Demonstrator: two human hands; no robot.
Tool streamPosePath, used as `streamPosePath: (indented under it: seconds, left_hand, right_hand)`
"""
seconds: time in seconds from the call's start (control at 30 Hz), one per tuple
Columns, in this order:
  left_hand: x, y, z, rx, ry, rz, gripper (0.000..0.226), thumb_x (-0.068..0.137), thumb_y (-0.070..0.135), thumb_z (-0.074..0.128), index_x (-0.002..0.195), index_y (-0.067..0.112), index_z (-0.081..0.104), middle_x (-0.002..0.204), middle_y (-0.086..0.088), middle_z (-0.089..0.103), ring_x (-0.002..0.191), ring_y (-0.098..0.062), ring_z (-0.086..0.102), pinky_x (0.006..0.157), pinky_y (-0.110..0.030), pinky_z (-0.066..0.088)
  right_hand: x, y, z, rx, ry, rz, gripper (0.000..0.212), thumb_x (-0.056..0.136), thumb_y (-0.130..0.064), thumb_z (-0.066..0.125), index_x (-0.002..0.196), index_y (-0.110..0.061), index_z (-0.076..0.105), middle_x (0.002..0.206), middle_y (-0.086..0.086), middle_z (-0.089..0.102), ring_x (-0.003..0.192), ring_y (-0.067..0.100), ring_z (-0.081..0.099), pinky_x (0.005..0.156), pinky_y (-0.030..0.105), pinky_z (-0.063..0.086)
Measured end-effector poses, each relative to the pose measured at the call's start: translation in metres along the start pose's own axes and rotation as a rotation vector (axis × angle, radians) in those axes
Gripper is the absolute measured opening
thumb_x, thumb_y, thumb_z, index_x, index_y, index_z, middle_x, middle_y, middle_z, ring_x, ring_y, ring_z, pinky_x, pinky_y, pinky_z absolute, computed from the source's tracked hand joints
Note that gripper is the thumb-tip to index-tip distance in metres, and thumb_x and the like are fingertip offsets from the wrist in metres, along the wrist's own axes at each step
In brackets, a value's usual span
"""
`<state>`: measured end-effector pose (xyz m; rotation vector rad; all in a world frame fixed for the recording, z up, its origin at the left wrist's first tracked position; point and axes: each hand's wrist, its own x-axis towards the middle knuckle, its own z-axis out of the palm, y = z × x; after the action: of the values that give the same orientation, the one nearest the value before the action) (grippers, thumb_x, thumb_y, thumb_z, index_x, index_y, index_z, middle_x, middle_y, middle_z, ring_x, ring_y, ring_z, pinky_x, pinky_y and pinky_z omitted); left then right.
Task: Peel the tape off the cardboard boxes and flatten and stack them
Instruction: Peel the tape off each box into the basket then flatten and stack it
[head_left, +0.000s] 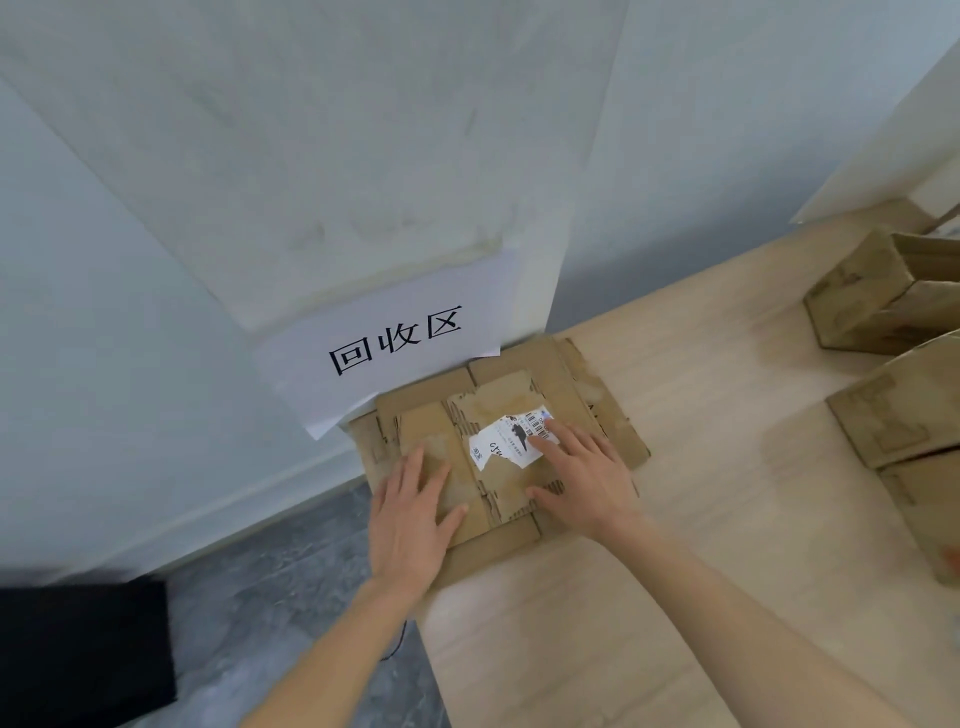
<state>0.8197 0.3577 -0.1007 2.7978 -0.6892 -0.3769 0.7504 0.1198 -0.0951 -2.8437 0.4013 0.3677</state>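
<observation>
A flattened brown cardboard box lies on top of a stack of flat cardboard at the far left corner of the light wooden table, against the wall. A torn white shipping label is stuck on its top face. My left hand presses flat on the box's left part with straight fingers. My right hand presses flat on its right part, fingertips on the label.
A white paper sign with black characters hangs on the wall just behind the stack. Unflattened cardboard boxes stand at the table's right side. The table's left edge drops to grey floor; a black object sits lower left.
</observation>
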Motion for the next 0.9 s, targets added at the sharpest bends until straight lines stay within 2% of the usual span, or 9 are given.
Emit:
streamPosePath:
  seconds: [0.07, 0.13, 0.33, 0.53, 0.9]
  left_hand:
    - [0.003, -0.004, 0.002, 0.068, -0.106, 0.073, 0.073, 0.101, 0.065, 0.036, 0.163, 0.032, 0.018, 0.171, 0.002, -0.005, 0.158, -0.019, -0.004, 0.127, -0.039, 0.001]
    - [0.005, -0.005, 0.0, 0.092, -0.146, 0.087, 0.076, 0.101, 0.066, 0.034, 0.164, 0.032, 0.009, 0.17, 0.003, -0.012, 0.157, -0.018, -0.011, 0.127, -0.039, -0.003]
    - [-0.005, 0.008, -0.033, 0.106, -0.062, 0.147, 0.076, 0.101, 0.064, 0.038, 0.163, 0.028, 0.012, 0.172, 0.002, 0.0, 0.158, -0.017, 0.0, 0.127, -0.037, 0.001]
    - [-0.041, 0.042, -0.086, 0.054, 0.04, 0.254, 0.077, 0.099, 0.064, 0.043, 0.162, 0.028, 0.018, 0.171, 0.002, 0.011, 0.156, -0.02, 0.011, 0.126, -0.037, 0.006]
    - [-0.223, 0.149, -0.191, -0.052, 0.186, 0.593, 0.077, 0.094, 0.065, 0.054, 0.158, 0.029, 0.029, 0.168, 0.001, 0.023, 0.154, -0.02, 0.022, 0.124, -0.038, 0.013]
  right_hand:
    - [-0.001, -0.001, 0.002, -0.006, 0.003, 0.01, 0.071, 0.094, -0.063, 0.053, 0.157, -0.039, 0.027, 0.169, -0.011, 0.013, 0.155, 0.015, 0.014, 0.125, 0.039, 0.013]
    - [-0.005, -0.003, 0.002, -0.006, 0.002, 0.021, 0.07, 0.096, -0.062, 0.05, 0.157, -0.039, 0.025, 0.169, -0.01, 0.012, 0.155, 0.016, 0.015, 0.125, 0.04, 0.012]
    - [-0.031, -0.01, -0.019, 0.015, 0.035, 0.047, 0.072, 0.095, -0.063, 0.049, 0.157, -0.035, 0.028, 0.168, -0.009, 0.019, 0.154, 0.014, 0.018, 0.125, 0.04, 0.015]
    - [-0.102, -0.02, -0.079, -0.007, 0.132, 0.109, 0.072, 0.093, -0.061, 0.054, 0.156, -0.037, 0.029, 0.168, -0.008, 0.019, 0.154, 0.014, 0.017, 0.124, 0.038, 0.011]
    - [-0.378, -0.046, -0.198, -0.165, 0.396, 0.322, 0.071, 0.095, -0.066, 0.048, 0.156, -0.035, 0.028, 0.167, -0.008, 0.023, 0.154, 0.015, 0.018, 0.125, 0.041, 0.013]
